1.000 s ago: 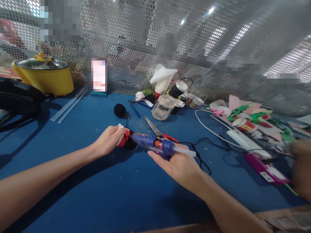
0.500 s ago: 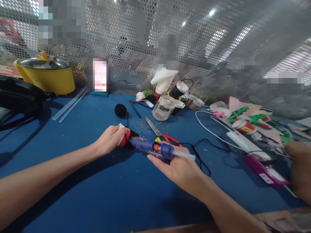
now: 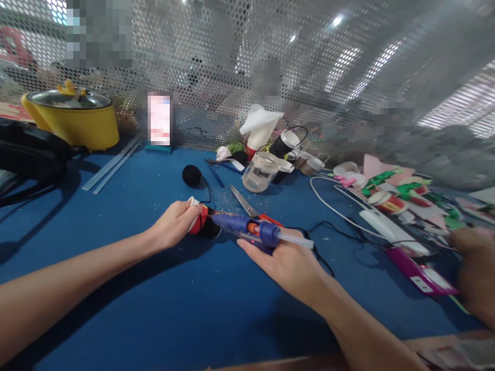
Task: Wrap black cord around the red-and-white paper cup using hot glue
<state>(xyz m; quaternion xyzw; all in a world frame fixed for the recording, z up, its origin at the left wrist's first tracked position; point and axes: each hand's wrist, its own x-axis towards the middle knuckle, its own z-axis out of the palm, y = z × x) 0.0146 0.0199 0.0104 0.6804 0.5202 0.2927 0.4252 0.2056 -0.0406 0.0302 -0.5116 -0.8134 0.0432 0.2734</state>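
Note:
My left hand [image 3: 175, 222] is closed round a small red paper cup [image 3: 198, 220] with a white rim, tipped on its side. Black yarn-like material [image 3: 209, 229] covers its far end, and a black strand runs back to a dark ball of yarn [image 3: 191, 175]. My right hand [image 3: 292, 263] grips a blue hot glue gun [image 3: 247, 227], with a clear glue stick [image 3: 297, 239] sticking out of its back. The nozzle points left, close beside the cup; whether it touches cannot be made out. Scissors [image 3: 247, 202] with red handles lie behind the glue gun, partly hidden.
A clear jar [image 3: 260, 174] and stacked paper cups [image 3: 260, 138] stand at the back. A yellow pot [image 3: 83, 126], clear glue sticks [image 3: 112, 167] and a lit phone [image 3: 159, 119] are left. Right are a purple power strip [image 3: 421, 273], paper scraps and another person's blurred hand [image 3: 477, 273].
The glue gun in my right hand has moved slightly right and up, its nozzle shifting along the cup's upper edge. The black strand now bows further right. My left hand has barely moved.

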